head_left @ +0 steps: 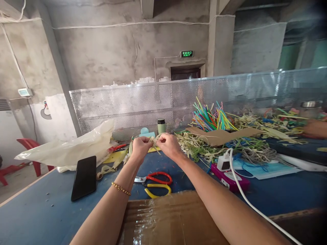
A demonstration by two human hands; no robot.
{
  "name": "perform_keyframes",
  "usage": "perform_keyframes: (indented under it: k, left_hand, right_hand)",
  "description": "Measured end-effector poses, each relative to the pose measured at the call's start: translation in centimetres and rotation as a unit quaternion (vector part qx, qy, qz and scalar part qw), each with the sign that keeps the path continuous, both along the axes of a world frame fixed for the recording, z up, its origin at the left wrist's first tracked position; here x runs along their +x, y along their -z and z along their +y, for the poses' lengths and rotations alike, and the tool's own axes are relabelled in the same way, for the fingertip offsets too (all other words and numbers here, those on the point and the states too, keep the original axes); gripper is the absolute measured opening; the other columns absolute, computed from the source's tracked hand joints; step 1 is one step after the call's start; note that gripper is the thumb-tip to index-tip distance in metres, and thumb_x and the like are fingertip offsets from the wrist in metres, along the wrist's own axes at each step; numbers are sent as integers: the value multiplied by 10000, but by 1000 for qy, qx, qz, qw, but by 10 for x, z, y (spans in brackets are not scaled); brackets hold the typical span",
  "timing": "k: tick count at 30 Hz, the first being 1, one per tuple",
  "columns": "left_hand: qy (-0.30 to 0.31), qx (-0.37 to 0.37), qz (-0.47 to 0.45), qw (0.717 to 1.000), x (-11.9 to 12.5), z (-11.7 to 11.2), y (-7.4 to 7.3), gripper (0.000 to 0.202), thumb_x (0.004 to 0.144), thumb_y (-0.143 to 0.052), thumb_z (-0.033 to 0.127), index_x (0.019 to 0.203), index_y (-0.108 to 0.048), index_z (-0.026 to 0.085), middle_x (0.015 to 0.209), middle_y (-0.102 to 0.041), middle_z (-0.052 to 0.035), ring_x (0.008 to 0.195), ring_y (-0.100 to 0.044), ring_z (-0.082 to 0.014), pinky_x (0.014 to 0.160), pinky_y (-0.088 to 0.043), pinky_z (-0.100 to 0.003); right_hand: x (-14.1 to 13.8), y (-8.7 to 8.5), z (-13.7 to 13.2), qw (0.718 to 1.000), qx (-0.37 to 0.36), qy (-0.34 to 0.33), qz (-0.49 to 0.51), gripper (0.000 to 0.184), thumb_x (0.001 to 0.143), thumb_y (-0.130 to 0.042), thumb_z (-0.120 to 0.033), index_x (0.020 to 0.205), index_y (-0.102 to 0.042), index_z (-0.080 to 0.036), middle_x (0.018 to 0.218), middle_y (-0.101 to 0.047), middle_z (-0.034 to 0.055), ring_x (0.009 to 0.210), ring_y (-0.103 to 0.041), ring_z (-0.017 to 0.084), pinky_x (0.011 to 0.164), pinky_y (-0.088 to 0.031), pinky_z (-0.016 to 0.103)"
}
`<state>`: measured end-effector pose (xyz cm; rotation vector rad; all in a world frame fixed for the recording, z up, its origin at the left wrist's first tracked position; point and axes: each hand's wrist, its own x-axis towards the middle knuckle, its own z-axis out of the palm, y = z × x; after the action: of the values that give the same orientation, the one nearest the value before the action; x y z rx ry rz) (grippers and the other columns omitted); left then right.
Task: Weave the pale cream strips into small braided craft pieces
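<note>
Both arms reach forward over the blue table. My left hand (141,147) pinches a pale greenish strip (153,140) between thumb and fingers. Close beside it, my right hand (169,144) grips the same strip, and a short end of it hangs below the fingers. Whether the strip is knotted is too small to tell. Under my wrists lie scissors (159,178) with one red and one yellow handle. More pale ribbon-like strips (112,168) trail on the table left of my left hand. A cardboard box (163,217) sits beneath my forearms.
A black phone (84,178) and a cream plastic sheet (84,146) lie left. Behind stands a green flask (161,126). Rightward are colourful sticks (212,115), heaped strips (194,144), a purple power strip (230,178) with a white cable, and another person's hand (315,128).
</note>
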<state>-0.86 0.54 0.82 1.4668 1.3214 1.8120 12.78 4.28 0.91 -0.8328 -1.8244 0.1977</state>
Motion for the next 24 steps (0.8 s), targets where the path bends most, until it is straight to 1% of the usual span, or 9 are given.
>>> perform_keyframes:
  k: [4,7,9,11,13,15,19,21,24]
  left_hand:
    - [-29,11,38,999,2,1,2,58,526,-679,175,548,-650,131,477,-486,47,487,-381,-83,480,-249,-229]
    - [-20,8,5,1000,4,-1,1,104,510,-721,201,537,-657,124,467,-477,46,490,-370,-80,482,-246,-230]
    - [3,0,-30,1000,5,-2,0,171,488,-765,244,563,-685,114,479,-507,35,500,-384,-83,492,-262,-232]
    - [18,-8,-46,999,6,-2,0,216,471,-788,270,584,-700,109,489,-524,25,504,-388,-85,498,-266,-235]
    - [26,-10,-36,999,6,-2,1,215,485,-780,277,591,-699,108,492,-526,20,503,-385,-88,497,-256,-239]
    - [28,-6,1,1000,5,-1,2,174,526,-746,272,573,-681,117,489,-516,20,500,-377,-91,495,-243,-243]
    - [-21,24,151,988,9,-6,0,121,582,-657,178,478,-609,141,464,-484,24,504,-376,-98,504,-230,-246]
    - [-47,26,216,975,12,-10,-3,112,591,-627,133,479,-622,143,465,-509,15,525,-415,-114,521,-246,-248]
    - [-56,24,251,966,17,-18,-8,116,601,-608,100,509,-658,149,468,-526,12,538,-435,-126,537,-251,-255]
  right_hand:
    - [-1,1,0,1000,-1,-21,13,154,720,-614,-182,580,-552,-181,635,-616,9,611,-531,130,577,-359,240]
    - [-2,1,-1,998,-20,-55,23,211,782,-639,-298,618,-589,-175,594,-612,12,567,-528,129,539,-364,239]
    - [-3,0,-3,994,-55,-85,36,286,800,-651,-409,646,-596,-173,567,-601,9,526,-531,126,503,-372,235]
    - [-3,0,-4,987,-108,-106,62,343,774,-678,-495,686,-586,-177,561,-596,5,489,-545,128,468,-393,233]
    - [-3,-1,-5,975,-158,-122,94,381,736,-710,-536,748,-562,-186,589,-607,3,476,-569,138,442,-418,236]
    - [-2,-2,-5,970,-172,-130,114,388,737,-715,-534,812,-541,-196,634,-628,8,490,-592,146,440,-437,241]
    - [2,-2,-1,991,-78,-94,52,221,847,-623,-408,803,-586,-194,650,-650,27,579,-612,159,533,-444,255]
    - [6,-3,2,997,-30,-70,3,149,844,-613,-303,751,-630,-188,682,-671,37,657,-622,168,602,-439,262]
    - [10,-6,5,999,13,-33,-30,99,790,-629,-206,704,-673,-186,748,-683,41,728,-612,169,675,-428,267]
